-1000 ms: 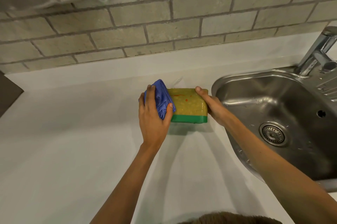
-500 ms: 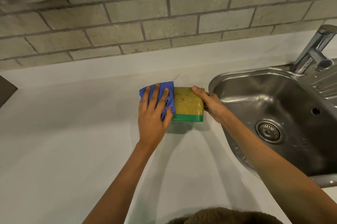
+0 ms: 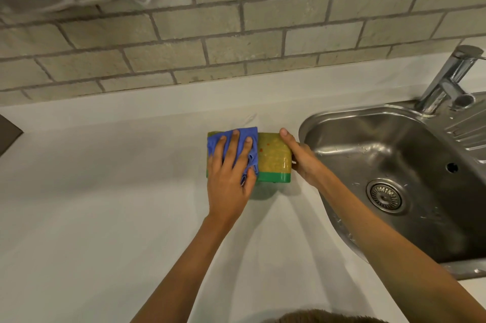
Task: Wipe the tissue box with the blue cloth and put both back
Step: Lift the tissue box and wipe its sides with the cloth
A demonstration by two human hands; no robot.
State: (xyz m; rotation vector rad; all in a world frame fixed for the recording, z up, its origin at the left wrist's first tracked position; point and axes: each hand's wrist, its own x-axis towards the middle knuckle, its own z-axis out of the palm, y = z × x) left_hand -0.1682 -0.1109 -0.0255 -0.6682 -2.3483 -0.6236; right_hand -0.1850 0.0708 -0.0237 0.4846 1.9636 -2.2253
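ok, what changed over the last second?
The left hand slid the blue cloth leftward across the top of the tissue box, from about the middle to its left end, fingers spreading flat on the cloth. Nothing was let go. The right hand grips the box's right end as before, and the box sits in the same spot on the counter beside the sink.

A rectangular tissue box (image 3: pixel 273 153) lies flat on a white countertop, just left of a steel sink. Its top is yellow with small red specks and a glossy sheen; its near side is solid green. A crumpled blue cloth (image 3: pixel 248 138) is spread over the left half of the box's top, draping toward the front edge.
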